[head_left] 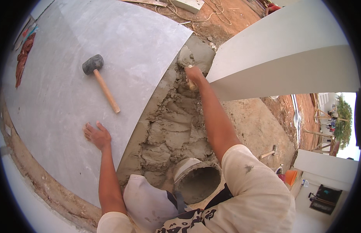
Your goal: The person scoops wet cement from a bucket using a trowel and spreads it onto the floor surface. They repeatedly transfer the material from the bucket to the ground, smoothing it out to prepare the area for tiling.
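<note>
My left hand rests on a large grey floor slab, its fingers spread. My right hand reaches forward and is closed round the wooden handle of a trowel; its blade is hard to tell from the mortar around it. Beneath it, a strip of wet, lumpy mortar runs along the slab's edge. On the slab, ahead of my left hand, lies a mallet with a black head and a wooden handle. Close to my body stands a bucket, tilted and smeared inside with mortar.
A pale pillar rises just right of my right hand. On the ground to the right lies a hammer, with an orange bucket beyond. A hose curls on the soil at the back. A person in red is far off.
</note>
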